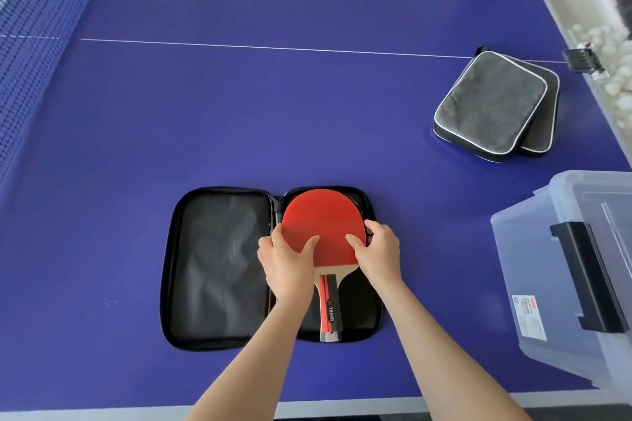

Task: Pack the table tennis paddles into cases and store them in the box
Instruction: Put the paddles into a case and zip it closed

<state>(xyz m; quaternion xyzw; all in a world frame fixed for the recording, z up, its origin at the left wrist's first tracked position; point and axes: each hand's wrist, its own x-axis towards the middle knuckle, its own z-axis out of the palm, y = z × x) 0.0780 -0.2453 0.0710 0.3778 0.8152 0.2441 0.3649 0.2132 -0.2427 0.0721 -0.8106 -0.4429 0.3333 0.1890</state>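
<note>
On the blue table [307, 113], the clear box [547, 267] sits right of the open case [219, 267], whose right half holds the red paddle [321, 219], my left hand [287, 260] and right hand [379, 249] curled round its edges, likely to seat it squarely.

The table [307, 113] is a deep violet-blue, crossed by a thin white line [273, 48] and edged in white along the near side. The net [27, 27] is a blue mesh with a pale top band. The open case [219, 267] is black throughout, rim and lining alike. The paddle [321, 219] shows plain red rubber; its handle [330, 304] is pale wood with red and black stripes. The closed cases [489, 102] have charcoal-grey faces, white piping and black sides. The box [533, 267] is translucent and colourless, with a black latch [588, 277] and a white label [528, 316] with a red mark. The balls [615, 85] are white
</note>
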